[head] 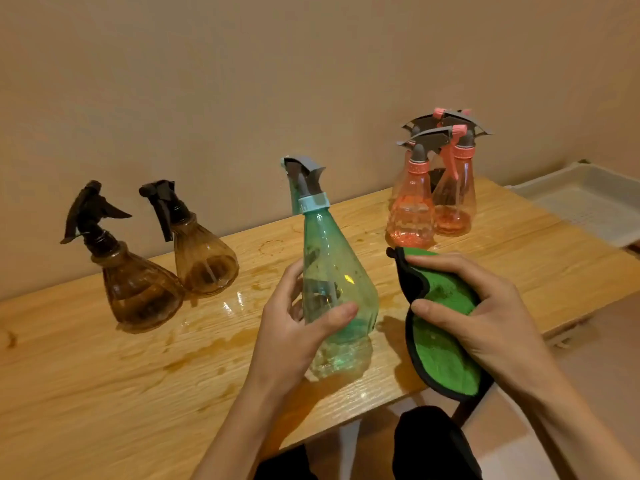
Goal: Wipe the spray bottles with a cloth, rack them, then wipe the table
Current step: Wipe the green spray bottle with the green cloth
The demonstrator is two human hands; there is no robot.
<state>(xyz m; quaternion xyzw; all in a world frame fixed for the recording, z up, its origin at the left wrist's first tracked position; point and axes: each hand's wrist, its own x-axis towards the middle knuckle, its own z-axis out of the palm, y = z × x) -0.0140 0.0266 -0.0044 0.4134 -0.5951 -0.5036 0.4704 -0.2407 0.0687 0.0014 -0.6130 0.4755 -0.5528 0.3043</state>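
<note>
- Near the front edge of the desk (104, 393), towards its right half, a teal spray bottle (332, 271) is standing upright in the left hand (294, 327), which is gripping its wide lower body with the thumb across the front and the fingers curling round the back.
- This bottle is showing a clear blue-green, cone-shaped body, a pale blue collar and a grey trigger head pointing left; dark smudges are showing through the plastic. Whether its base is touching the desk I cannot tell.
- Just beside it on the right, the right hand (485, 306) is clutching a green cloth (446, 362) with black edging, bunched under the fingers and hanging past the front edge.
- Towards the left end, two brown spray bottles (138, 289) with black triggers are standing close together.
- Near the far right corner, a cluster of pink spray bottles (412, 216) with grey heads is standing packed tightly.
- Wet patches (228, 306) are glistening on the wood between the brown bottles and the teal one.
- Beyond the right end, a white perforated tray (588, 202) is lying.
</note>
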